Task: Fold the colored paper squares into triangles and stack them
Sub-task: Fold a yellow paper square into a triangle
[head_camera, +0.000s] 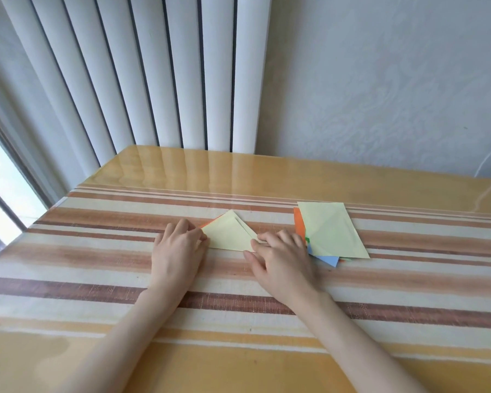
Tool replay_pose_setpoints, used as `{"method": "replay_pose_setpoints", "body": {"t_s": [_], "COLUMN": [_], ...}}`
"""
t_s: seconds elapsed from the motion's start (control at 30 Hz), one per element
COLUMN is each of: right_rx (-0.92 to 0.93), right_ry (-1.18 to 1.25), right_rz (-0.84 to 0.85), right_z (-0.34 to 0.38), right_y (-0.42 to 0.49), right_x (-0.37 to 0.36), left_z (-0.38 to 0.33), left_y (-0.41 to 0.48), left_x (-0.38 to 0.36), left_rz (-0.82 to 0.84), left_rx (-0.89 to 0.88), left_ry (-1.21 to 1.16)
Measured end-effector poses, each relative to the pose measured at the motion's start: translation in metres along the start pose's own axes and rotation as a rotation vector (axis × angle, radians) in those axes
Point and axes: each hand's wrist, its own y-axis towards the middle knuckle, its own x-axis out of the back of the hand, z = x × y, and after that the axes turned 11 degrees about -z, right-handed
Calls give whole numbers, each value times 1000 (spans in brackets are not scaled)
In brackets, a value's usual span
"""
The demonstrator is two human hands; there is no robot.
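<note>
A pale yellow paper folded into a triangle (229, 233) lies flat in the middle of the table, with an orange edge (209, 223) peeking out under its left side. My left hand (179, 245) rests on its left corner with curled fingers, thumb on the paper. My right hand (281, 255) presses its right corner with fingertips. To the right lies a stack of paper squares (330, 231), pale yellow on top, with orange, green and blue edges showing beneath.
The table (238, 279) carries a striped orange, brown and cream cloth under a glossy cover. White vertical blinds (153, 80) and a pale wall stand behind it. A window (0, 194) is at the left.
</note>
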Motion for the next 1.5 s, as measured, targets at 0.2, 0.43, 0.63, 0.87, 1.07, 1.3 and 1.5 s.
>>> {"method": "replay_pose_setpoints", "body": {"t_s": [0.2,0.43,0.63,0.87,1.07,1.3,1.5], "right_rx": [-63,-183,-293,-96,-101,-259,-541], "right_ry": [43,178,202,50,-19,505,961], "right_rz": [235,-10,53,-153,-483,-574,-292], "right_z": [9,-58,-127,-136,-121,-65,-63], "right_y": [2,-38,-63,-66,-66,-89,-105], "right_x": [20,47,58,43,66,149,146], "left_z": [-15,-64,-84,-82,-83,-108,-127], "left_y": [-22,-65,-94,-96,-95,-85,-88], "left_x": [15,39,29,23,26,69,85], "left_rz": [137,262,283,218,269,106,306], "left_rx": [-48,-188,-363,-405,-350,174,384], "left_ry": [150,-221,-274,-269,-327,-863,-1060]}}
